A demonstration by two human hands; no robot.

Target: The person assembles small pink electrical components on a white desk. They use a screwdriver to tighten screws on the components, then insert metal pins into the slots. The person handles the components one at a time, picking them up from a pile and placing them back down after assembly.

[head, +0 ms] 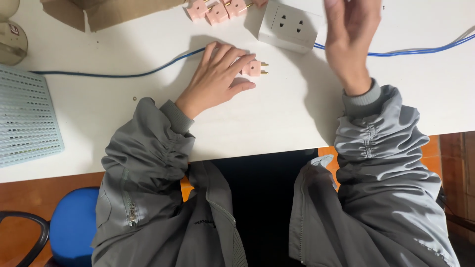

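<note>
I see the left hand (217,74) flat, fingers spread over a pink plug (254,67) at centre-top on the counter (277,118). Right hand (350,37) hovers loosely curled, holding nothing. A nudge could skid the plug toward the white socket (289,24); the blue cable (118,74) might snag.

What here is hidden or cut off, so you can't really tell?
Head view:
- Right hand: fingertips cut by top edge; whether it holds anything is unclear.
- Pink plug: partly covered by left hand.
- Other plugs: cut by top edge.
- Blue cable: middle stretch hidden behind left hand and socket.
</note>
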